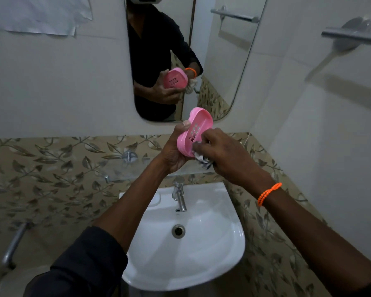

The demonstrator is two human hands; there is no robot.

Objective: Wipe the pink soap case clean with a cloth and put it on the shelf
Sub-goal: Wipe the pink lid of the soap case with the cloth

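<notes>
So, left hand (174, 151) grips the pink soap case (194, 130) from below, tilted up on edge, held in the air above the glass shelf (116, 168) and sink (201, 249). Right hand (225, 155) is closed around a bunched cloth (201, 158), pressed to the case's lower rim. Open air all round the case; mirror (223, 61) edge just behind, tap (179, 196) well below.

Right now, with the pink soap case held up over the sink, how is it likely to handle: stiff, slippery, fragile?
The pink soap case probably stays stiff: its thin moulded shell keeps its oval shape in the left hand. It looks light, pinched by the fingertips alone. Its glossy plastic may be slippery, so a slip would likely drop it into the sink while the right hand rubs with the cloth.
</notes>
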